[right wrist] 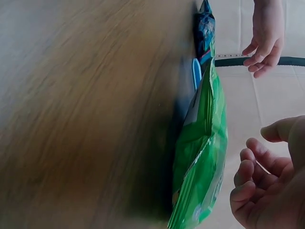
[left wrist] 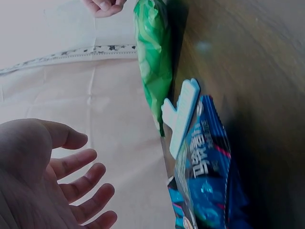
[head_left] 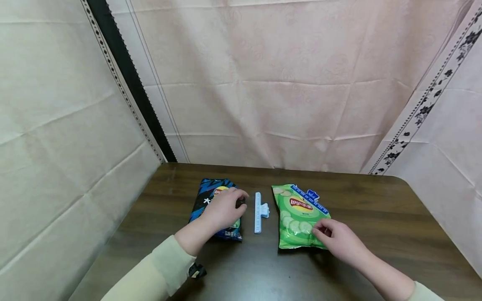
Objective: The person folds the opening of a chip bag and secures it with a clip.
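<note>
The light blue clip [head_left: 257, 219] lies on the tabletop [head_left: 263, 276] between two chip bags, touching neither as seen from the head; its long bar runs from near to far, and its grip juts right, toward the green bag [head_left: 291, 225]. The relation that seems to count most is between this clip and the left hand [head_left: 222, 211]: the clip lies just to the right of that hand's fingertips and lower than them, so the left hand looks the nearer of the two; the bar runs across the way those fingers point, which would likely suit a pinch over its narrow width.

The left hand hangs above the blue and black bag [head_left: 205, 200], hiding part of it; its fingers are loosely bent and spread from the thumb, and the left wrist view shows the palm holding nothing. The right hand [head_left: 340, 240] hovers by the near right corner of the green bag; its fingers are loosely curled, the thumb apart from them, and the right wrist view shows a gap between them and the bag. A dark blue clip [head_left: 308, 199] sits slantwise along the green bag's far right edge; pale cloth [head_left: 282, 104] hangs behind the tabletop.
</note>
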A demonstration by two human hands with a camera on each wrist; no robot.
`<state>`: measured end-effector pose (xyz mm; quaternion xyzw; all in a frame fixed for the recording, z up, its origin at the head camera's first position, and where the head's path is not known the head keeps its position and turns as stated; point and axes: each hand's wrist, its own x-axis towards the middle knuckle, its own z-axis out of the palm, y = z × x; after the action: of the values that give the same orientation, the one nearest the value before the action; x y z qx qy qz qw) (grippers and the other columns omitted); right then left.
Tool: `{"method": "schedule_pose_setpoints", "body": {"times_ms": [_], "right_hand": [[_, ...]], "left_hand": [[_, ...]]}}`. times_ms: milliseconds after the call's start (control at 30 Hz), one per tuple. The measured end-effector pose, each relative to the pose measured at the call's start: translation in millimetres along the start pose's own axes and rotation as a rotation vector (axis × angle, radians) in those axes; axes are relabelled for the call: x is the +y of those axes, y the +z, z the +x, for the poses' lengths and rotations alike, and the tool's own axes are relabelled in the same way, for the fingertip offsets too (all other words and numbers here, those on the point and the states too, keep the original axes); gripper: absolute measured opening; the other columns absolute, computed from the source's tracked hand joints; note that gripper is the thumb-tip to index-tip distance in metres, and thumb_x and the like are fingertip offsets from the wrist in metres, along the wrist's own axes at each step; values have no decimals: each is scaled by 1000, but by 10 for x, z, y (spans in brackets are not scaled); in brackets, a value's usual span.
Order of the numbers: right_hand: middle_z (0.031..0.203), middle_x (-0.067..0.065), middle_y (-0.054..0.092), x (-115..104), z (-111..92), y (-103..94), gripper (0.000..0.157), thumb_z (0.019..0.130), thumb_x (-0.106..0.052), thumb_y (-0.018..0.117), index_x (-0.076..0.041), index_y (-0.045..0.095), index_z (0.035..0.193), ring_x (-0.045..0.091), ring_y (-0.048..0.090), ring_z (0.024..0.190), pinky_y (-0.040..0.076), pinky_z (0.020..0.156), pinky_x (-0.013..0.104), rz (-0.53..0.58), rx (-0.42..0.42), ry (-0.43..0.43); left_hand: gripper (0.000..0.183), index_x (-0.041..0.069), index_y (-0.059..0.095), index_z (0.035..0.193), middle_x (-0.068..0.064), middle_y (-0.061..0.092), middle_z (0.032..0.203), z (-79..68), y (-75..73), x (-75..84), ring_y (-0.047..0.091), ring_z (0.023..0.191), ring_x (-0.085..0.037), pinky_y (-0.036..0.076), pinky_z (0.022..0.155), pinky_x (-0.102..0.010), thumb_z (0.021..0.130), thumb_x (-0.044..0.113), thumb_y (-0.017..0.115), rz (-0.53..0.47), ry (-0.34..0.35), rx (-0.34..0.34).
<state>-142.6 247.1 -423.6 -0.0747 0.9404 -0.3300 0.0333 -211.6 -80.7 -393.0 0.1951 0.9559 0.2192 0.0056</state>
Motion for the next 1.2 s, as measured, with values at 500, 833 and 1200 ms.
{"method": "schedule_pose_setpoints", "body": {"times_ms": [500, 833, 1200], "right_hand": [[79, -8, 57, -401, 97, 275, 7, 95, -27, 67, -20, 68, 94, 15, 53, 77, 45, 64, 27, 36, -104, -105], [81, -13, 58, -595, 157, 442, 12, 96, -33, 65, -22, 70, 98, 11, 54, 76, 47, 66, 28, -1, -155, -170], [84, -13, 59, -862, 271, 637, 11, 96, -31, 65, -21, 70, 99, 9, 55, 76, 47, 67, 29, 0, -230, -202]], "left_hand": [[33, 16, 64, 128, -5, 61, 124, 131, -176, -308, 57, 114, -26, 48, 95, -47, 100, 32, 59, -15, -88, -3], [35, 15, 64, 129, -7, 60, 128, 249, -267, -457, 56, 118, -29, 47, 97, -49, 100, 33, 59, -11, -137, -7], [34, 12, 64, 126, -8, 63, 121, 544, -387, -673, 61, 101, -23, 50, 89, -45, 101, 34, 56, 27, -190, -127]]}}
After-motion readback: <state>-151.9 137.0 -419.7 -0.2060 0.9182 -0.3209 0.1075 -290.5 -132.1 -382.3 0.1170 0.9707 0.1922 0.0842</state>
